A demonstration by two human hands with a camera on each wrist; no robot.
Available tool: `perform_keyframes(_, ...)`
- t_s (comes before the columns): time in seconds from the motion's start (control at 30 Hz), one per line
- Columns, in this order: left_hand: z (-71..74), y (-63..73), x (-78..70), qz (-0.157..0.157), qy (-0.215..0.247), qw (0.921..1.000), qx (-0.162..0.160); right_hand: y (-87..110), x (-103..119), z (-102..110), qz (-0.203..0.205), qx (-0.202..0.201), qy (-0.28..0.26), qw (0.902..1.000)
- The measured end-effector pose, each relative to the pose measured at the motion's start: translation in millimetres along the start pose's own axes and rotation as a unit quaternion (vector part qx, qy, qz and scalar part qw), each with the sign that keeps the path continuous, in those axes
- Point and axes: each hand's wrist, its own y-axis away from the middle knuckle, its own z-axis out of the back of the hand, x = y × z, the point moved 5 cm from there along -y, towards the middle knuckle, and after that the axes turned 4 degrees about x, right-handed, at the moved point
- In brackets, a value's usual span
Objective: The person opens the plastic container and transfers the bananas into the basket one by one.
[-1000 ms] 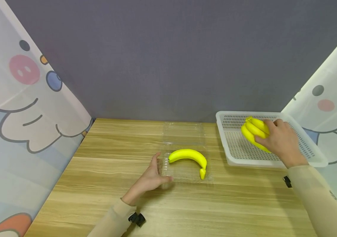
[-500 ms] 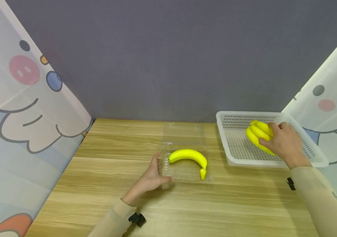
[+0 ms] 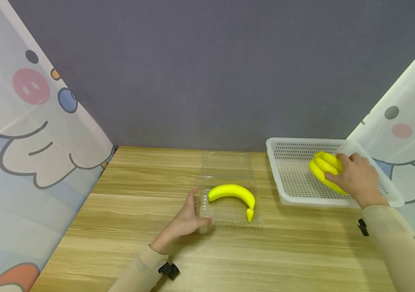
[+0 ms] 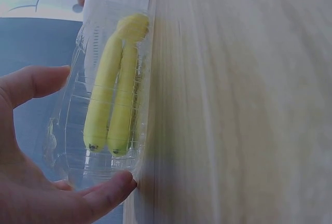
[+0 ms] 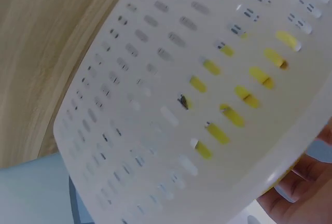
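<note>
A clear plastic clamshell box (image 3: 225, 164) lies open on the wooden table, its lid folded back. In its tray rests a yellow banana (image 3: 233, 190); through the plastic in the left wrist view, the banana (image 4: 104, 94) looks doubled. Around the box's left end my left hand (image 3: 185, 219) spreads its fingers, touching the near corner. At right, my right hand (image 3: 357, 176) grips a bunch of bananas (image 3: 325, 170) inside a white plastic basket (image 3: 284, 188). The basket's wall (image 5: 129, 79) hides most of that hand in the right wrist view, with yellow showing through its slots.
The wooden table (image 3: 119, 227) ends at a grey back panel (image 3: 178, 81). Cartoon-printed white panels (image 3: 6, 154) stand on both sides. The basket's raised rim surrounds the bunch, and its back edge is close to the panel.
My right hand has carried the bunch of bananas to the right and nearer to me within the basket. The left hand and the box look unmoved.
</note>
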Motion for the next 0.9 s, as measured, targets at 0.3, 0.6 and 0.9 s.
perform_keyframes(0.3, -0.4, 0.2, -0.2, 0.002, 0.003, 1.0, 0.003, 0.1, -10, -2, -0.012, 0.02, 0.001, 0.9997)
perform_keyframes(0.6, -0.1, 0.5, -1.0, -0.002, -0.003, 1.0, 0.005, -0.1, -21, -6, -0.013, 0.036, 0.011, 0.9992)
perform_keyframes(0.9, -0.3, 0.4, -1.3, -0.001, -0.009, 1.0, 0.002, -2.4, -31, -15, -0.016, 0.063, 0.004, 0.9978)
